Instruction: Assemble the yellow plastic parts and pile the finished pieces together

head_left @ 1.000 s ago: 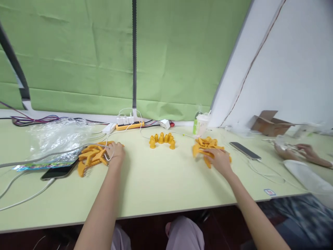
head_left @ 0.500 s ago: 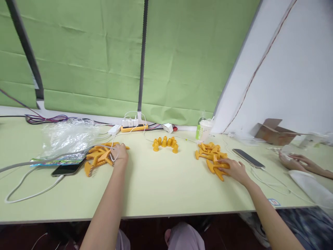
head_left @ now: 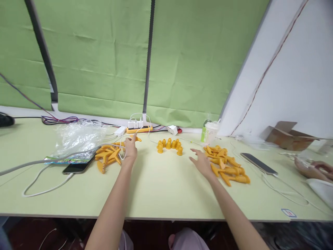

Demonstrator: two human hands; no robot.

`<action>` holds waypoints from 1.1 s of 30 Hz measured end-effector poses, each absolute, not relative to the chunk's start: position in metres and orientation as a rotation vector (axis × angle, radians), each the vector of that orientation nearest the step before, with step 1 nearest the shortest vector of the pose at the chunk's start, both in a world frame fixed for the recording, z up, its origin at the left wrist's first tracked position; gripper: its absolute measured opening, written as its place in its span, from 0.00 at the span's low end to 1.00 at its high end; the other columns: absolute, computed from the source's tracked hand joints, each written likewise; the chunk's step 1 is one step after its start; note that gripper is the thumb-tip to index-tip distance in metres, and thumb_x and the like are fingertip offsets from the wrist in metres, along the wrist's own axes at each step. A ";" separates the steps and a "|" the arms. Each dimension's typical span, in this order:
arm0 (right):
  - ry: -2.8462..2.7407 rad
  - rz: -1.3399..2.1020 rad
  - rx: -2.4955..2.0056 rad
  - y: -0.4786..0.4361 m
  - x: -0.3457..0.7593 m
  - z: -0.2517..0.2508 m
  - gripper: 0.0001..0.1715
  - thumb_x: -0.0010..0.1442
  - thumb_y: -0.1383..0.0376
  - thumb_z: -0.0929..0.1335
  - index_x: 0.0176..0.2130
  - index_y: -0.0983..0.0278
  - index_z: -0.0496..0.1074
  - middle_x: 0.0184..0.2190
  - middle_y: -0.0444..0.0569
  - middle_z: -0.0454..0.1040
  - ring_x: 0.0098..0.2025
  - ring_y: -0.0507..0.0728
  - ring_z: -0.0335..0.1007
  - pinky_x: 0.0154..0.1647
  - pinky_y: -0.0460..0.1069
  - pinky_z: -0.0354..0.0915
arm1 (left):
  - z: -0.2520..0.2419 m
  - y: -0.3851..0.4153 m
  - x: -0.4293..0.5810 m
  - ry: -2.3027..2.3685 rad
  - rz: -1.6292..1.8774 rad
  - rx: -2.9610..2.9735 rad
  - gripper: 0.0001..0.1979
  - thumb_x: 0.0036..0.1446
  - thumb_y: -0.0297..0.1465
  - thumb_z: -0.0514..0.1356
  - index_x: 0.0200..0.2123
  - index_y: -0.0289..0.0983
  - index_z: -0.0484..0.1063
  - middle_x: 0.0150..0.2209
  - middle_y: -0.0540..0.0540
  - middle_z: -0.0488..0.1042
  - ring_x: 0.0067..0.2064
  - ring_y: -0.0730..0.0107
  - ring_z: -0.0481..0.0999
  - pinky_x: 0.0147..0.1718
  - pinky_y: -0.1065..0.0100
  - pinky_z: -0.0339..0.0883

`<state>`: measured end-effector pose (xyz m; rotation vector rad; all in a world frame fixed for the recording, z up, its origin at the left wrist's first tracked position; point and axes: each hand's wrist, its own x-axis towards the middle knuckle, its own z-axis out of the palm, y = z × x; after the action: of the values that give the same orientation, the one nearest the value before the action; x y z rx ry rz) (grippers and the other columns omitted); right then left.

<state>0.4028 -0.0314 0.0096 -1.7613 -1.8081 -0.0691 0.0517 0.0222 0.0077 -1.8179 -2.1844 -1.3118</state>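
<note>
Head view: right hand [head_left: 201, 162] now off right yellow pile [head_left: 231, 170], fingers spread; left hand [head_left: 130, 151] at left yellow pile [head_left: 104, 155], can't tell finger state. Green label [head_left: 204, 134] unreadable.

This looks like a shared workroom, somewhere between office and small workshop — a long pale table [head_left: 161, 194] beneath green blinds [head_left: 197, 62], a yellow power strip [head_left: 139, 129] and bundled cables [head_left: 59, 120] along its far side, yellow plastic parts [head_left: 235, 170] heaped left and right, a co-worker's hand [head_left: 307, 172] at far right by an open cardboard box [head_left: 290, 139].
</note>
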 end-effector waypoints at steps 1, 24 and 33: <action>-1.721 -0.016 -1.828 -0.020 0.384 0.005 0.24 0.57 0.59 0.64 0.53 0.57 0.67 0.53 0.55 0.69 0.54 0.67 0.63 0.51 0.65 0.57 | 0.010 0.023 0.053 -2.121 -1.473 -1.817 0.32 0.47 0.13 0.48 0.54 0.38 0.68 0.42 0.39 0.68 0.45 0.62 0.69 0.45 0.62 0.65; -1.890 0.004 -1.150 0.007 0.293 -0.018 0.21 0.60 0.70 0.60 0.50 0.57 0.70 0.47 0.53 0.64 0.50 0.61 0.63 0.56 0.61 0.59 | 0.023 0.007 0.080 -2.122 -1.748 -1.628 0.19 0.61 0.46 0.48 0.31 0.39 0.68 0.19 0.51 0.68 0.25 0.70 0.67 0.26 0.71 0.50; -1.603 0.516 -1.060 0.019 0.314 -0.009 0.17 0.53 0.61 0.68 0.45 0.60 0.68 0.47 0.52 0.65 0.45 0.58 0.68 0.44 0.55 0.70 | 0.001 0.016 0.094 -2.137 -1.352 -2.024 0.18 0.65 0.44 0.43 0.37 0.40 0.66 0.23 0.50 0.71 0.28 0.67 0.70 0.26 0.71 0.48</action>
<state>0.3137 0.0188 -0.0095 -1.0601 -1.6033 0.5161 0.0937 0.0159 0.0008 -2.0238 -2.1368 -1.3521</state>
